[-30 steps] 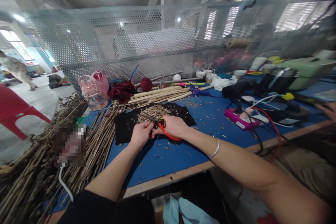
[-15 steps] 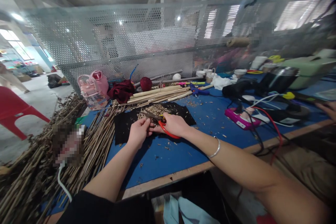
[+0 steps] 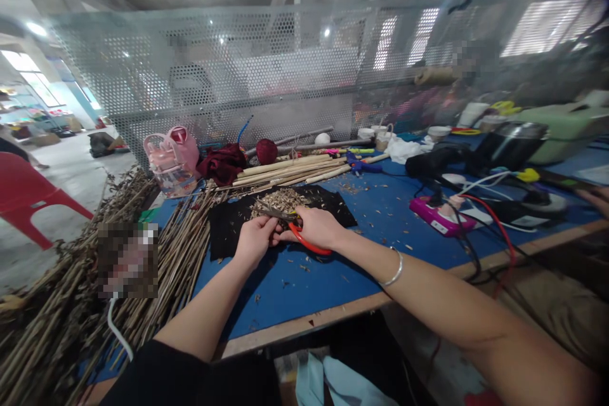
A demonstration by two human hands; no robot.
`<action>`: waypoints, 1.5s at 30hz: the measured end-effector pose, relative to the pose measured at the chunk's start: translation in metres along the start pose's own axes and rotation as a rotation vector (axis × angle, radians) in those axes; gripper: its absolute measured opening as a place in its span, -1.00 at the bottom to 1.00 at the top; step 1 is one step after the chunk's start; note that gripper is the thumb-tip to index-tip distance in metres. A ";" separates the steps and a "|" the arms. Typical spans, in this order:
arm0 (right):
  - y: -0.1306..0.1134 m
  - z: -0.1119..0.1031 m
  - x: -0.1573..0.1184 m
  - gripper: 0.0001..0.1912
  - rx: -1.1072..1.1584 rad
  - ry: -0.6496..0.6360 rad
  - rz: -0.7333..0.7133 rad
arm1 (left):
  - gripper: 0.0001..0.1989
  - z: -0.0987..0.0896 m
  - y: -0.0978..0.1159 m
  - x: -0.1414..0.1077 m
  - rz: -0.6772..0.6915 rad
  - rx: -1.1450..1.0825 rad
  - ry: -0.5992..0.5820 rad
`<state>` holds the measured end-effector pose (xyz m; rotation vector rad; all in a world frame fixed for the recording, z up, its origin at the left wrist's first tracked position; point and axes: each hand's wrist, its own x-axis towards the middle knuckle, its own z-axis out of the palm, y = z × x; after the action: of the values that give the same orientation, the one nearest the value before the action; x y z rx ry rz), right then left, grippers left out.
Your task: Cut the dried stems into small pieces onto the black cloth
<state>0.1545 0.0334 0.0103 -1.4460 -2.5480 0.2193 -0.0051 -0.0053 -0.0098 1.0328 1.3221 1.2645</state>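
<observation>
My right hand (image 3: 318,227) is closed round the red handles of a pair of scissors (image 3: 309,242), whose dark blades point left over a heap of short cut stem pieces (image 3: 284,200). Close beside the blades is my left hand (image 3: 257,238), its thumb and fingers pinched together; whatever lies between them is too small to make out. The fingertips of both hands nearly meet. Under the heap lies a black cloth (image 3: 226,228) on the blue table (image 3: 304,295).
Long dry stalks (image 3: 171,266) cover the left side. Behind the cloth are peeled sticks (image 3: 295,171), a dark red ball (image 3: 266,151) and a blue glue gun (image 3: 364,165). A purple power strip (image 3: 440,217) with cables lies right. Another person's hand shows at the right edge.
The scissor blades look more closed than before. The view has shifted slightly, and both hands stay in nearly the same place over the cloth.
</observation>
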 end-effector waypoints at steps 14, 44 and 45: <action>-0.003 0.004 -0.002 -0.29 0.015 -0.003 -0.027 | -0.68 0.001 -0.001 -0.001 -0.010 0.026 -0.057; 0.005 0.001 0.009 -0.39 0.011 0.178 0.000 | -0.87 0.010 0.012 -0.005 0.038 -0.223 0.120; 0.006 0.000 0.010 -0.40 0.028 0.196 -0.006 | -0.89 0.013 0.016 -0.003 0.030 -0.262 0.122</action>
<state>0.1548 0.0449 0.0100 -1.3773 -2.3828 0.1060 0.0071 -0.0054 0.0065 0.8047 1.1964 1.4984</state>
